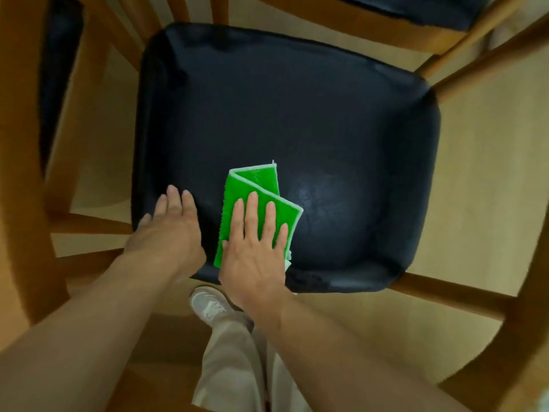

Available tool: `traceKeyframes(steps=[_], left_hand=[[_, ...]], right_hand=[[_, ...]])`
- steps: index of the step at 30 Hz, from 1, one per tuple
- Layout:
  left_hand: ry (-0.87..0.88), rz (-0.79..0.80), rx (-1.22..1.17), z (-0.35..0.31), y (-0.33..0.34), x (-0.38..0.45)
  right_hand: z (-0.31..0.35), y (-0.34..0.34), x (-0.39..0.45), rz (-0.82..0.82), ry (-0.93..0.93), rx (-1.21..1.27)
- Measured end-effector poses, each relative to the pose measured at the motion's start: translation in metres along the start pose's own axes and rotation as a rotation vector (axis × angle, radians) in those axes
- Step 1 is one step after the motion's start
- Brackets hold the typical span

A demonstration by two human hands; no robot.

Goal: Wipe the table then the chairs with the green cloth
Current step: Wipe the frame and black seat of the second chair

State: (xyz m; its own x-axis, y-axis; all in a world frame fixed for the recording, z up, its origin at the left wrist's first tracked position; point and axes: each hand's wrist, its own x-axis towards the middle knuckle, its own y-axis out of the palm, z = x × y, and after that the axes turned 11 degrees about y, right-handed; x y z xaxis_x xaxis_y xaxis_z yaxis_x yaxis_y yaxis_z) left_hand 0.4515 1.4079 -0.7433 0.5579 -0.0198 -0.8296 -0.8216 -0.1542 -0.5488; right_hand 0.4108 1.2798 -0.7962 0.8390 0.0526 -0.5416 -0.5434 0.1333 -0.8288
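The green cloth [255, 200], folded, lies on the near part of the dark chair seat [297, 114], pinned flat under my right hand [255, 251], fingers straight and slightly spread. Just beside it, my left hand [169, 230] rests open on the seat's near-left edge.

The right hand [255, 251] is covering the green cloth's [261, 182] near half, while a second dark chair seat [416, 7] is running off the top edge.
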Motion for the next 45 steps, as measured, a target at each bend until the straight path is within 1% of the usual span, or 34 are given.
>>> traceKeyframes(steps=[2, 6, 9, 10, 12, 15, 18, 21, 24, 26, 28, 30, 31, 33, 38, 41, 43, 45], left_hand=[[0.03, 0.05, -0.002, 0.003, 0.003, 0.003], [0.018, 0.065, 0.013, -0.004, 0.006, 0.003], [-0.044, 0.117, 0.022, -0.012, 0.008, 0.014], [-0.068, 0.137, 0.034, -0.014, 0.009, 0.02], [-0.116, 0.147, 0.052, -0.017, 0.014, 0.031], [-0.165, 0.108, 0.078, -0.017, 0.024, 0.039], [-0.189, 0.056, 0.1, -0.016, 0.032, 0.043], [-0.205, 0.029, 0.111, -0.016, 0.035, 0.044], [-0.194, -0.003, 0.149, -0.015, 0.038, 0.043], [-0.209, -0.016, 0.157, -0.017, 0.039, 0.043], [-0.228, -0.031, 0.163, -0.017, 0.04, 0.043], [-0.227, -0.041, 0.159, -0.017, 0.042, 0.044], [-0.221, -0.045, 0.157, -0.016, 0.042, 0.044], [-0.21, -0.047, 0.146, -0.014, 0.043, 0.046], [-0.194, -0.06, 0.143, -0.013, 0.044, 0.046], [-0.205, -0.042, 0.131, -0.016, 0.041, 0.044], [-0.206, -0.009, 0.115, -0.019, 0.038, 0.043], [-0.221, 0.006, 0.092, -0.022, 0.034, 0.04]], right_hand=[[-0.015, -0.009, 0.011, -0.041, 0.012, 0.002], [-0.08, -0.05, 0.067, -0.2, 0.192, -0.052], [-0.138, -0.089, 0.111, -0.201, 0.388, 0.016], [-0.15, -0.097, 0.117, -0.194, 0.424, 0.047], [-0.151, -0.096, 0.113, -0.197, 0.419, 0.079], [-0.117, -0.073, 0.082, -0.201, 0.435, 0.092], [-0.082, -0.045, 0.038, -0.126, 0.469, 0.096], [-0.056, -0.013, -0.009, -0.02, 0.37, 0.049], [-0.052, 0.004, -0.026, 0.076, 0.224, 0.011], [-0.066, 0.003, -0.023, 0.088, 0.095, -0.052], [-0.08, -0.001, -0.019, 0.088, -0.014, -0.059], [-0.086, -0.004, -0.013, 0.046, -0.016, -0.002], [-0.088, -0.008, -0.005, -0.009, 0.034, 0.023], [-0.102, -0.024, 0.022, -0.102, 0.211, 0.081], [-0.187, -0.081, 0.091, -0.255, 0.61, 0.173], [-0.213, -0.083, 0.086, -0.235, 0.788, 0.353], [-0.207, -0.067, 0.064, -0.204, 0.938, 0.44], [-0.18, -0.047, 0.039, -0.175, 1.059, 0.465]])
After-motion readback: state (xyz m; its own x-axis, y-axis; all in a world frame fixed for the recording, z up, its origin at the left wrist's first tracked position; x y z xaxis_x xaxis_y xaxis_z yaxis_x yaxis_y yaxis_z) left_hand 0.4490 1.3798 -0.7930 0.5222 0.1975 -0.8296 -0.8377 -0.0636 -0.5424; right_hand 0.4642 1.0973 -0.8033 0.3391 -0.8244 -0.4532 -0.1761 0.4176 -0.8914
